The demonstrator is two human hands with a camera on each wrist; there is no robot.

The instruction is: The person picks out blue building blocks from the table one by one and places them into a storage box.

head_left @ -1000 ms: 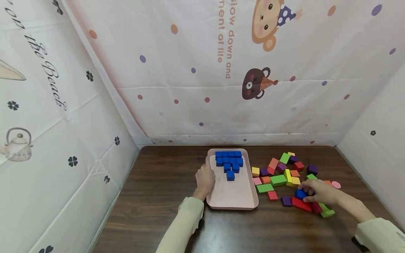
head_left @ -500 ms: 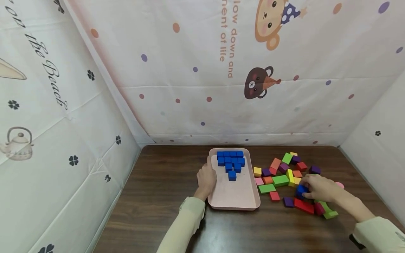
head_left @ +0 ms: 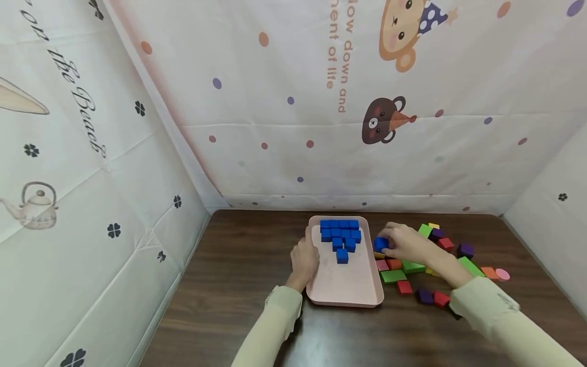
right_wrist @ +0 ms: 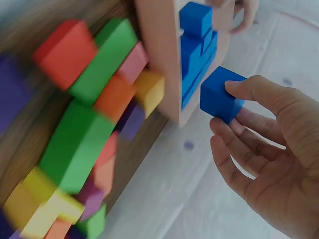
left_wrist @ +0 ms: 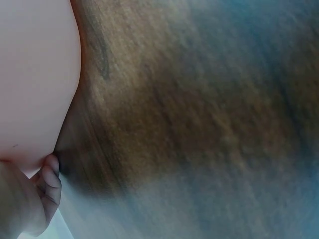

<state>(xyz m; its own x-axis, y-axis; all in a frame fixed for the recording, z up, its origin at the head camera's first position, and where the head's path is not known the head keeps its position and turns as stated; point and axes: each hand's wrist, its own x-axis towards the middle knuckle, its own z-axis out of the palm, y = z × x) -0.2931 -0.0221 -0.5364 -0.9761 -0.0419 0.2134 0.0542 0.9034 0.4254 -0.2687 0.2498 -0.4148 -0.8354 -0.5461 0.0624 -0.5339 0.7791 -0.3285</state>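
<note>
A blue cube (head_left: pixel 380 243) is pinched between the thumb and fingers of my right hand (head_left: pixel 407 241), close to the right rim of the pale pink tray (head_left: pixel 345 285). The right wrist view shows this cube (right_wrist: pixel 217 94) held off the table, the thumb on one face. Several blue blocks (head_left: pixel 342 256) sit inside the tray, in rows at its far end that narrow toward me. My left hand (head_left: pixel 304 260) grips the tray's left edge; in the left wrist view its curled fingers (left_wrist: pixel 51 179) are at the tray's rim.
Right of the tray lie loose coloured blocks, among them a green one (head_left: pixel 393 277), a red one (head_left: pixel 404 287) and a purple one (head_left: pixel 424 296). My right forearm covers part of them. A printed cloth (head_left: pixel 275 168) stands behind the dark wooden table (head_left: pixel 238 285).
My right hand has lifted the blue cube from among the blocks at the right and carried it left and away from me, toward the tray. My left hand stays at the tray's edge.
</note>
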